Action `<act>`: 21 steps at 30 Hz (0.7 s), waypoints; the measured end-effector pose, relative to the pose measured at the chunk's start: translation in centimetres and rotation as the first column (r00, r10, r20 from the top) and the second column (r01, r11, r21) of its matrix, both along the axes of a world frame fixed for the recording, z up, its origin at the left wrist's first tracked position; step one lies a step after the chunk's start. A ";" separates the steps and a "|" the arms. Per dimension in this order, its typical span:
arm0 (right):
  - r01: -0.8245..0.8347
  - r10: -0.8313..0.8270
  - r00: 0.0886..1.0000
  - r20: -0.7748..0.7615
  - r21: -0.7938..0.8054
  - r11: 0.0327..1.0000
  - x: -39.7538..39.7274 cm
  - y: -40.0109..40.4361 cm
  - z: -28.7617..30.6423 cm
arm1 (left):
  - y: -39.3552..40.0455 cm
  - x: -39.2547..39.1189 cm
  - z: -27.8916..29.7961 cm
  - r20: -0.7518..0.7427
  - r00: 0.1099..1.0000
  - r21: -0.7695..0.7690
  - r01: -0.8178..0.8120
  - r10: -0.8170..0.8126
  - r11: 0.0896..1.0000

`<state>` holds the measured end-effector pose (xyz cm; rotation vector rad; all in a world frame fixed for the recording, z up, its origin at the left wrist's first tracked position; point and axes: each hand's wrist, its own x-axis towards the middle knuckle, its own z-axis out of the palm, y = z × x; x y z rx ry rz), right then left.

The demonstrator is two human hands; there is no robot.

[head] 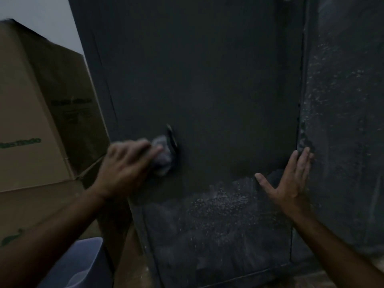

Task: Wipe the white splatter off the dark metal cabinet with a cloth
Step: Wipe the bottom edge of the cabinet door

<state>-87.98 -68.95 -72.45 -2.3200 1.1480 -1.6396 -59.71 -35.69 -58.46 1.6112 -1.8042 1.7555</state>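
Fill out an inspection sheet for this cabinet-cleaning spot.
Surface: cabinet door dark and clean in its upper part; white splatter on its lower part and on the right panel.
Job's things: grey cloth pressed beside the door handle.
Clutter: cardboard boxes at left; pale plastic bin below them.
Grippers: left hand grips the cloth, blurred; right hand flat on the door, fingers spread.
Cables: nothing seen.
Surroundings: pale wall upper left; dim light.
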 end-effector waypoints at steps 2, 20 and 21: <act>0.002 -0.002 1.000 0.005 -0.015 1.000 0.1 -0.1 0.0 | 0.2 0.4 2.8 -0.176 0.984 -0.242 -0.055 0.011 0.969; -0.007 0.007 1.000 -0.006 0.008 1.000 -0.1 0.0 0.1 | 0.2 -0.4 -6.4 -0.017 1.000 0.125 0.012 -0.010 0.992; -0.009 0.009 1.000 0.001 0.008 1.000 0.0 0.0 0.0 | 0.6 -0.2 -7.2 0.066 0.998 0.217 -0.020 0.006 0.976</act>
